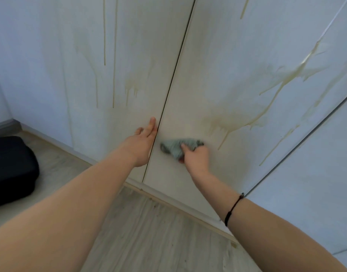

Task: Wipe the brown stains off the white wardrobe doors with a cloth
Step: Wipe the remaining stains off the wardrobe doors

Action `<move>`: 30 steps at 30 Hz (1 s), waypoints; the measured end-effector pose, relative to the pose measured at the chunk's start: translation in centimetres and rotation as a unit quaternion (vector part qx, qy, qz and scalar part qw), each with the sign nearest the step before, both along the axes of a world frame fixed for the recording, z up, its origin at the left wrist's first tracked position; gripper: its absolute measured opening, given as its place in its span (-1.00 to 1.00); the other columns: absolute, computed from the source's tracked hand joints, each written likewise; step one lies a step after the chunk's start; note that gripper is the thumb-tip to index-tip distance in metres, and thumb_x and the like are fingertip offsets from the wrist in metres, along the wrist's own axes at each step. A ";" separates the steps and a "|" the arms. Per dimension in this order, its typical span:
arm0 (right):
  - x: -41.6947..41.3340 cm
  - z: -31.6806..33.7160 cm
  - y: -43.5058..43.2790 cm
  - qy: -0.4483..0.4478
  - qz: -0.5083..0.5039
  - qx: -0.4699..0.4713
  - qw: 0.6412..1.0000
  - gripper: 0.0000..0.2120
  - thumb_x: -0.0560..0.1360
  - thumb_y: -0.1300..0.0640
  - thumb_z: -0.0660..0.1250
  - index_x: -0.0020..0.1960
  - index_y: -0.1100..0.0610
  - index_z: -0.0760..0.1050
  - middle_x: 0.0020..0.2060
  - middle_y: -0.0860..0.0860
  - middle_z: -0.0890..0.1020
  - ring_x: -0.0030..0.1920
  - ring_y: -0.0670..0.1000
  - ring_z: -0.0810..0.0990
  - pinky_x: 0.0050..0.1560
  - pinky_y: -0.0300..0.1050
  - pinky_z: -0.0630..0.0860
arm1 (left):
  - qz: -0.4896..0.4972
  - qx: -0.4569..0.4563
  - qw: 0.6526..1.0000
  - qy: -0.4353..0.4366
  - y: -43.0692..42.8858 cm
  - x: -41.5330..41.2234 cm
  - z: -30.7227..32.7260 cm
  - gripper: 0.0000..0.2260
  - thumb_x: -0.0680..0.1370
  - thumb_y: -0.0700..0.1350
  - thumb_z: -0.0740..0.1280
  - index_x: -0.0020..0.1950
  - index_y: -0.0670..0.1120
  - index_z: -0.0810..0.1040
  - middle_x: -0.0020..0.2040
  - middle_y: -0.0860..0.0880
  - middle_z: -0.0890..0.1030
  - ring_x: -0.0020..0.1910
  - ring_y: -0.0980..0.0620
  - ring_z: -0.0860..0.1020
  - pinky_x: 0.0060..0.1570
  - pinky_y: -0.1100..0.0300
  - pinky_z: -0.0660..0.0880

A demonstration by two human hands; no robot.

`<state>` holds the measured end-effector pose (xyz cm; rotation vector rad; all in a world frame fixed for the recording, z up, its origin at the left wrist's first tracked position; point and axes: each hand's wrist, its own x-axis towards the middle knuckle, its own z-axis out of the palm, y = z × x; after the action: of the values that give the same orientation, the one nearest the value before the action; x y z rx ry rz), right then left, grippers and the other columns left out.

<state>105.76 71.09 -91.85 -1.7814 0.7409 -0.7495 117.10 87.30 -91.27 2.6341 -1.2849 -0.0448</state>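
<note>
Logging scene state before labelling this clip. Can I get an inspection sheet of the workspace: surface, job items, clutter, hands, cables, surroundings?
Surface: white wardrobe doors, closed, with a dark seam between them; brown stains smear and drip down both.
Job's things: grey-green cloth, bunched and pressed on the right door, below and left of the large smear.
Clutter: black case on the floor at left.
Grippers: left hand flat on the left door beside the seam, fingers straight; right hand grips the cloth.
Cables: nothing seen.
Surroundings: light wood-look floor; black cord band on the right wrist.
</note>
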 end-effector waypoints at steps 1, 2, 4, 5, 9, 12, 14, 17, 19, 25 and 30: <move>1.1 2.2 0.0 -0.037 -0.014 -0.016 0.999 -0.80 0.53 0.22 0.43 -0.26 0.05 0.57 -0.28 0.01 0.71 -0.30 -0.03 0.71 -0.40 -0.25 0.55 | -0.002 -0.002 1.000 -0.002 0.2 0.1 -0.1 -0.11 0.49 -0.37 0.20 0.63 0.00 -0.28 0.54 0.14 -0.47 0.61 -0.17 0.00 0.43 -0.03 0.36; 1.9 4.0 0.2 -0.061 -0.022 -0.020 0.998 -0.80 0.55 0.16 0.41 -0.25 0.05 0.55 -0.39 -0.04 0.69 -0.41 -0.02 0.68 -0.49 -0.28 0.47 | -0.001 -0.003 1.000 -0.005 0.4 0.1 -0.4 -0.10 0.48 -0.38 0.21 0.64 0.01 -0.26 0.54 0.15 -0.48 0.61 -0.16 0.02 0.40 -0.02 0.39; 2.6 5.6 0.6 -0.070 -0.031 -0.041 0.996 -0.78 0.57 0.09 0.36 -0.24 0.07 0.52 -0.50 -0.03 0.63 -0.59 -0.02 0.57 -0.59 -0.29 0.36 | 0.000 -0.010 1.000 -0.018 0.5 0.1 -0.4 -0.09 0.47 -0.38 0.24 0.64 0.02 -0.24 0.54 0.17 -0.48 0.58 -0.15 0.09 0.34 -0.01 0.45; 2.4 5.1 0.8 -0.051 -0.033 -0.052 0.997 -0.78 0.58 0.10 0.35 -0.24 0.09 0.52 -0.48 -0.02 0.63 -0.63 -0.02 0.53 -0.62 -0.27 0.35 | 0.001 -0.014 1.000 -0.022 0.5 0.0 -0.3 -0.09 0.47 -0.37 0.25 0.64 0.01 -0.23 0.54 0.16 -0.48 0.57 -0.15 0.12 0.32 0.00 0.46; -0.4 -1.1 1.9 0.187 0.029 -0.038 0.981 -0.75 0.63 0.14 0.30 -0.07 0.31 0.60 -0.36 0.18 0.67 -0.59 -0.04 0.56 -0.52 -0.16 0.49 | 0.011 -0.023 1.000 -0.013 0.5 -0.1 -0.1 -0.10 0.48 -0.37 0.24 0.64 0.02 -0.23 0.53 0.18 -0.48 0.50 -0.16 0.26 0.26 0.00 0.49; 0.7 -1.2 2.5 0.197 0.043 -0.022 0.979 -0.71 0.65 0.10 0.26 -0.02 0.33 0.59 -0.38 0.11 0.67 -0.43 0.02 0.67 -0.30 -0.08 0.64 | 0.001 -0.039 0.999 0.002 0.2 -0.2 0.0 -0.08 0.47 -0.39 0.21 0.63 0.02 -0.27 0.50 0.19 -0.52 0.33 -0.15 0.42 0.18 0.01 0.51; 3.4 2.2 2.8 0.119 0.044 -0.076 0.989 -0.70 0.64 0.07 0.26 -0.06 0.27 0.62 -0.32 0.11 0.70 -0.28 0.07 0.71 -0.15 0.04 0.65 | 0.003 -0.039 0.999 0.000 0.2 -0.3 0.0 -0.08 0.46 -0.39 0.22 0.63 0.01 -0.27 0.52 0.14 -0.50 0.24 -0.15 0.49 0.08 0.04 0.50; 6.5 7.2 3.2 0.006 0.020 -0.148 0.989 -0.62 0.61 -0.04 0.24 -0.19 0.20 0.63 -0.40 0.04 0.69 -0.31 0.01 0.70 -0.19 -0.04 0.63 | 0.025 -0.012 0.999 -0.020 0.3 -0.6 0.0 -0.10 0.47 -0.36 0.23 0.64 -0.01 -0.25 0.55 0.07 -0.47 0.10 -0.15 0.54 -0.14 0.10 0.40; 6.9 7.6 2.8 -0.032 0.009 -0.145 0.989 -0.64 0.59 -0.06 0.25 -0.19 0.17 0.61 -0.41 0.01 0.68 -0.36 0.00 0.69 -0.25 -0.01 0.64 | 0.023 -0.004 0.999 -0.036 0.0 -0.4 0.1 -0.13 0.48 -0.36 0.22 0.64 -0.02 -0.21 0.60 0.03 -0.38 0.08 -0.15 0.55 -0.15 0.08 0.41; 3.3 1.0 3.5 0.252 0.109 -0.151 0.950 -0.78 0.60 0.10 0.24 -0.09 0.18 0.59 -0.44 0.02 0.66 -0.46 -0.04 0.66 -0.30 0.02 0.65 | 0.023 0.029 0.997 -0.063 0.7 -0.5 0.4 -0.25 0.51 -0.36 0.23 0.64 -0.09 -0.01 0.63 0.03 -0.28 0.07 -0.13 0.53 -0.11 0.01 0.51; 6.3 6.9 3.2 0.009 0.018 -0.167 0.986 -0.70 0.60 -0.01 0.26 -0.17 0.15 0.60 -0.48 -0.05 0.63 -0.43 -0.11 0.65 -0.28 -0.04 0.64 | 0.024 0.034 0.995 -0.087 0.6 -0.8 -0.2 -0.36 0.53 -0.31 0.21 0.60 -0.11 0.13 0.60 0.02 -0.35 0.22 -0.14 0.51 0.06 -0.01 0.56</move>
<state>112.06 74.31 -84.95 -2.0990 0.6196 -0.8739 116.26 87.88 -91.43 2.7788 -1.2923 0.1543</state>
